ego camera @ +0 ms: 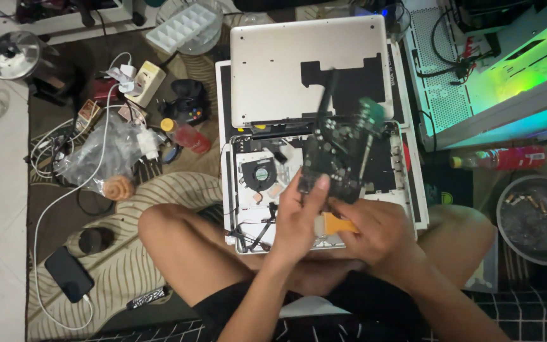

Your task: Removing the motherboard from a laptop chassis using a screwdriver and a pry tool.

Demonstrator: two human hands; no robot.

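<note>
The dark flat circuit board (340, 152), blurred, is held above the opened silver laptop case (324, 183). It looks light, stiff and fragile, best gripped at its edges. The left hand (299, 218) pinches its lower edge; the right hand (371, 228) closes around an orange plastic tool (337, 223). A red-labelled bottle (504, 157) lies at the right.

One circuit board (340, 155), two bottles (188, 135)
</note>
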